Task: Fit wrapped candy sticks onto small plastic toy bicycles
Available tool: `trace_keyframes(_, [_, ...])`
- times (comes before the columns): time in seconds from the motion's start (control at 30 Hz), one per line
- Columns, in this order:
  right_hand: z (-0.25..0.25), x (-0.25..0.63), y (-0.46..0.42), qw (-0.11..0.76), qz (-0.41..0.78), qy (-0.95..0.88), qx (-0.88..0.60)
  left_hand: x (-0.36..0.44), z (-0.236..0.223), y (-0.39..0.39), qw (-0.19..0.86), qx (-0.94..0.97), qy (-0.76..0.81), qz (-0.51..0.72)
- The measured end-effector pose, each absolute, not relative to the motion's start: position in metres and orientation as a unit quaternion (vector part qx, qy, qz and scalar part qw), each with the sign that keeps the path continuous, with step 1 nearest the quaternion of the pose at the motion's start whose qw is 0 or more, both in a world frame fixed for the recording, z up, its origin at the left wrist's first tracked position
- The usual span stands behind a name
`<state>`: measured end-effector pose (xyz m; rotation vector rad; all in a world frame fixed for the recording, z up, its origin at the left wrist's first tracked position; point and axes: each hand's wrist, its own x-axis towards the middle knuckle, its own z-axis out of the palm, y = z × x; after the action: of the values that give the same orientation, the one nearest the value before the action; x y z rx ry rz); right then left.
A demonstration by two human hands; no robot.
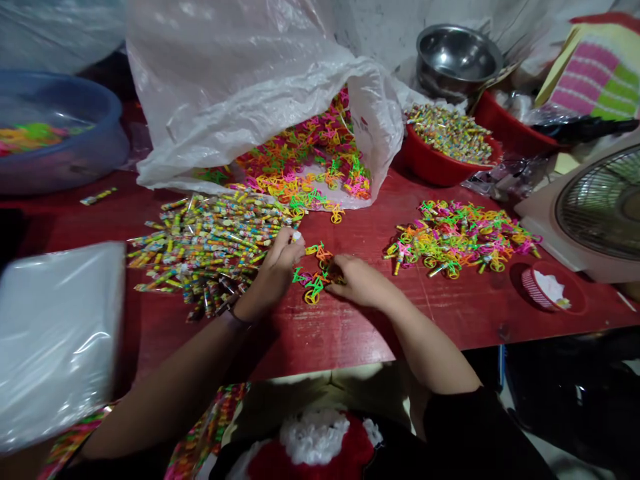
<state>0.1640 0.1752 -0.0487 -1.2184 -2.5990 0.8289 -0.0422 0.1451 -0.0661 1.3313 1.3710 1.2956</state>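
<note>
My left hand (275,270) is curled at the right edge of a large heap of wrapped candy sticks (200,250), its fingers pinched on a small pale-tipped stick. My right hand (360,280) rests on a small cluster of neon plastic toy bicycles (314,283), with its fingertips hidden among them. The two hands are close together, with that cluster between them. More bicycles spill from a white plastic bag (240,87) in a pile (305,160), and another heap (460,237) lies to the right.
All this lies on a red wooden table (330,340). Around it are a red bowl of candy sticks (430,167), a steel bowl (457,57), a blue basin (100,100), a stack of transparent plastic bags (55,340), a small red dish (550,287) and a fan (605,203).
</note>
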Motion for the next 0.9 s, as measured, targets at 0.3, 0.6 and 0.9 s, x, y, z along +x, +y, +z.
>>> trace_keyframes(0.3, [-0.039, 0.176, 0.192, 0.376, 0.562, -0.643, -0.360, -0.030, -0.058, 0.131, 0.414, 0.684, 0.459, 0.386])
trace_keyframes(0.6, [-0.044, 0.162, 0.183, 0.382, 0.713, -0.498, -0.314, -0.029, -0.062, 0.129, 0.407, 0.677, 0.444, 0.422])
trace_keyframes(0.9, [-0.040, 0.151, 0.175, 0.393, 0.738, -0.419, -0.354, -0.030, -0.060, 0.126, 0.366, 0.683, 0.455, 0.438])
